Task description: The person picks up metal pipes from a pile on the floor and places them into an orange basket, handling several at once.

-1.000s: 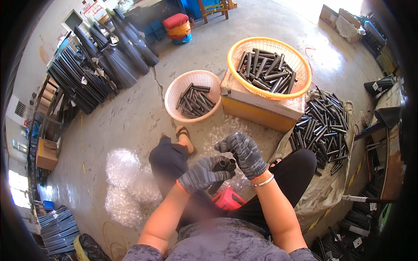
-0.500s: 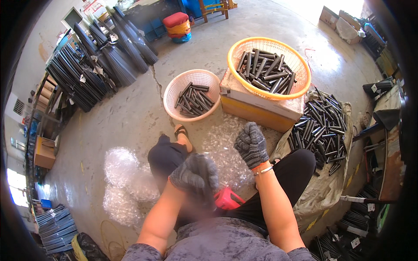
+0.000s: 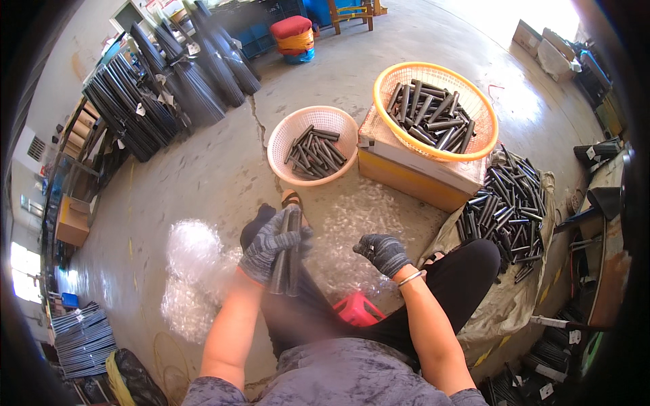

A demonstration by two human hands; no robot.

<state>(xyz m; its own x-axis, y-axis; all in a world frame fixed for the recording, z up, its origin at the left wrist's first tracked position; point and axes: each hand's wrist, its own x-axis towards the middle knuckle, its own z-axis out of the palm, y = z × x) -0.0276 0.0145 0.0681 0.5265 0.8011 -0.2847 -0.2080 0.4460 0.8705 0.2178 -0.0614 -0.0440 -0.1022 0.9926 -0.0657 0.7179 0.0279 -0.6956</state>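
Curled left hand [image 3: 269, 243] grips dark tubes [image 3: 293, 264].

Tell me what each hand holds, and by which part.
Left hand: dark tubes, around their middle. Right hand: curled; cannot tell whether it holds anything.

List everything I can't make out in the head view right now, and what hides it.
All in the head view:
Inside the right hand, in a grey knitted glove: its own curl hides whether it holds anything.
Black cylindrical tubes in the left hand: that hand covers their middles.
Red plastic object: dark clothing hides its full shape.
White paper tag: too small to read.
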